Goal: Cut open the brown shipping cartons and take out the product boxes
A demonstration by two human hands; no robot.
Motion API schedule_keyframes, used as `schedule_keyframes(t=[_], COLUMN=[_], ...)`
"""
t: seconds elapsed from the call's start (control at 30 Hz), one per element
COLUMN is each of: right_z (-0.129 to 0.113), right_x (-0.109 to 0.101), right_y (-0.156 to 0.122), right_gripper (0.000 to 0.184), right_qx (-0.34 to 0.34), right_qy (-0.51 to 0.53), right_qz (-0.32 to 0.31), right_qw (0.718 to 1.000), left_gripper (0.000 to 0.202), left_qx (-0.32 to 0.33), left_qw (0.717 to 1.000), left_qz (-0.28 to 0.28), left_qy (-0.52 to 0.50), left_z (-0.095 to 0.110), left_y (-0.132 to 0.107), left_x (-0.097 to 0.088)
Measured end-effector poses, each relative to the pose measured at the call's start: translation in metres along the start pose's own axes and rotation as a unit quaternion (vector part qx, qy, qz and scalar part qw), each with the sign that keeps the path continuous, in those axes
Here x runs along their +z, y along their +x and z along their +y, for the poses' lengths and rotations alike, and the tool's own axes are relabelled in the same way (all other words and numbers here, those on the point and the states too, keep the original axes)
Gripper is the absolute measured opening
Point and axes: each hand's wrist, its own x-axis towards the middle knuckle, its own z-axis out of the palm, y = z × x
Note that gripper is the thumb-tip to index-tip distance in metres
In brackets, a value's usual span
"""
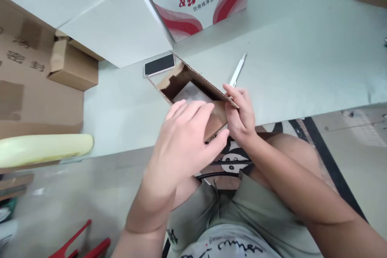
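Observation:
An open brown cardboard box (198, 77) is tilted at the table's near edge, its opening facing up. Inside it lies a pale, translucent-looking item (191, 92), partly covered by my fingers. My left hand (189, 135) is over the near side of the opening, fingers stretched out and thumb apart, with nothing visibly gripped. At the box's right corner, my right hand (243, 115) pinches the cardboard wall between thumb and fingers. Just beyond that hand, a slim white tool (238, 68), like a pen or cutter, lies on the table.
A dark-faced, phone-like slab (159, 65) lies behind the box. White boxes (121, 24) and a red-and-white water carton (208, 8) stand at the back. Left are a small brown box (75, 64), a large carton (39, 92) and a pale yellow padded bar (45, 148).

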Motion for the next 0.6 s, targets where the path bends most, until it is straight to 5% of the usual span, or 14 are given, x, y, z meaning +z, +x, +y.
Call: schedule_keyframes(t=[0.07, 0.13, 0.37, 0.6], right_z=[0.004, 0.007, 0.009, -0.006], right_x=[0.002, 0.003, 0.006, -0.004], right_y=[-0.002, -0.004, -0.002, 0.0], right_gripper=[0.043, 0.044, 0.049, 0.067], right_qx=[-0.007, -0.008, -0.004, -0.009], right_qy=[0.021, 0.034, 0.046, 0.08], right_qz=[0.002, 0.002, 0.01, 0.017], right_qw=[1.0, 0.999, 0.999, 0.997], left_gripper=[0.018, 0.02, 0.009, 0.021], left_qx=[-0.028, -0.04, -0.039, 0.076], left_qw=[0.99, 0.978, 0.974, 0.963], left_qz=[-0.087, -0.117, -0.1, -0.143], left_qy=[0.109, 0.169, 0.199, 0.215], left_z=[0.008, 0.009, 0.006, 0.019], left_y=[0.002, 0.004, -0.001, -0.008], left_x=[0.001, 0.005, 0.005, 0.002])
